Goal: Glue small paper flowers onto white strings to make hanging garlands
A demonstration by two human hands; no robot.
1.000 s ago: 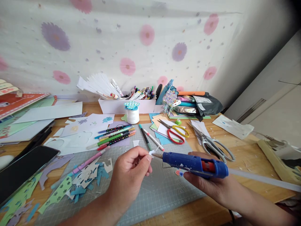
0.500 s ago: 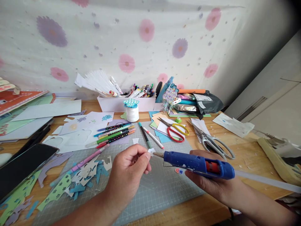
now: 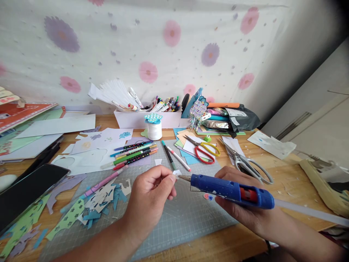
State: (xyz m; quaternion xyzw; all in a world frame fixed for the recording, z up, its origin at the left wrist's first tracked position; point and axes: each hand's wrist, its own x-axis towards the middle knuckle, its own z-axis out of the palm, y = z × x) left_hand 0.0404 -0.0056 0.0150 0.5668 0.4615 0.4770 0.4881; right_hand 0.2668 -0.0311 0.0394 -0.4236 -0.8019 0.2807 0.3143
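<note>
My left hand (image 3: 151,198) pinches a small white paper piece (image 3: 176,173) between thumb and forefinger, above a grey cutting mat (image 3: 180,222). My right hand (image 3: 245,211) grips a blue hot glue gun (image 3: 231,190), held level, its metal nozzle pointing left and almost touching the paper piece. A clear glue stick (image 3: 311,213) juts from the gun's back end towards the right. A tiny red and blue cutout (image 3: 208,197) lies on the mat under the gun.
Coloured paper scraps (image 3: 92,207) litter the mat's left side, with several markers (image 3: 133,153) behind. Red-and-yellow scissors (image 3: 203,148) and grey shears (image 3: 247,163) lie at the back right. A white spool (image 3: 154,129), a pen box (image 3: 147,118) and a dark tablet (image 3: 25,191) stand around.
Both hands have stayed nearly still. The glue gun has edged slightly right and down, with its nozzle staying at the paper piece.
</note>
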